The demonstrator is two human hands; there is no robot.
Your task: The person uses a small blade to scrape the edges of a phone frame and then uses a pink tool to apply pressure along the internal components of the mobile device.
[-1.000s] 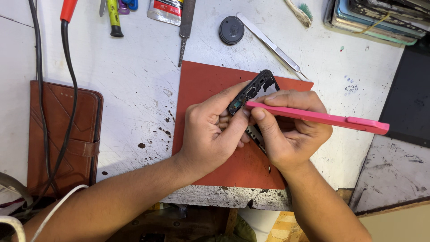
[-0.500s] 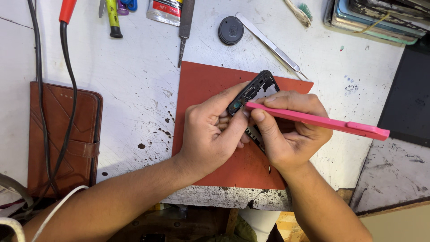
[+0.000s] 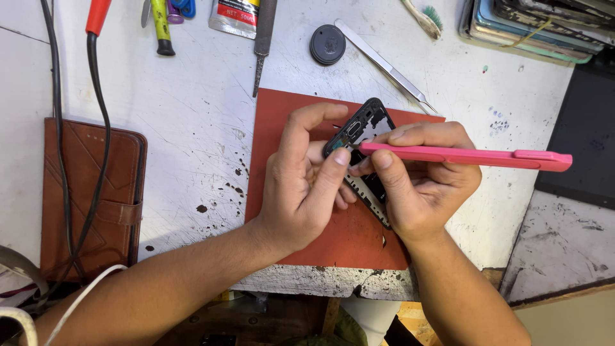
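White, scratched and ink-spotted, the workbench [image 3: 192, 128] fills the view, with a rust-red mat [image 3: 282, 147] at its front edge. A brown leather wallet case [image 3: 90, 192] lies well to the left of the mat, a black cable draped across it. Above the mat, the left hand [image 3: 301, 192] is clamped on a black phone frame [image 3: 362, 128], thumb pressed to its upper edge, fingers curled behind. The right hand [image 3: 423, 186] grips a pink craft knife [image 3: 461, 156] like a pen, its tip touching the frame just beside the left thumb. The work looks to be prying or scraping at the frame's top corner; any further push likely calls for small, steady pressure. Steel tweezers [image 3: 384, 64] and a black round cap [image 3: 327, 44] lie beyond.
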